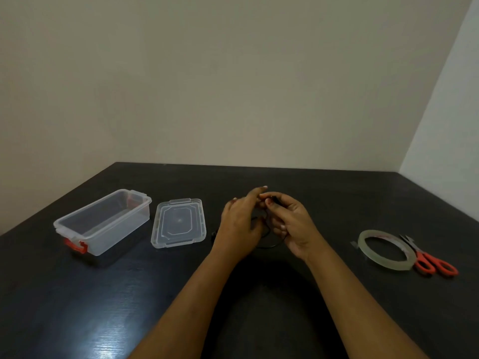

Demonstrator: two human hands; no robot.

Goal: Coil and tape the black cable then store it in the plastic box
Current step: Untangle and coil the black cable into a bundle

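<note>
Cable (267, 238) between both hands' fingers (274, 203)

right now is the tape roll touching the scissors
Touching. The head view shows the tape roll lying over the scissors, its right rim overlapping the blades just above the orange handles, with no gap between them.

Red-handled scissors (432, 263) laid on dark worktop (77, 307), touching something at right; plain wall (233, 73) seen behind.
</note>
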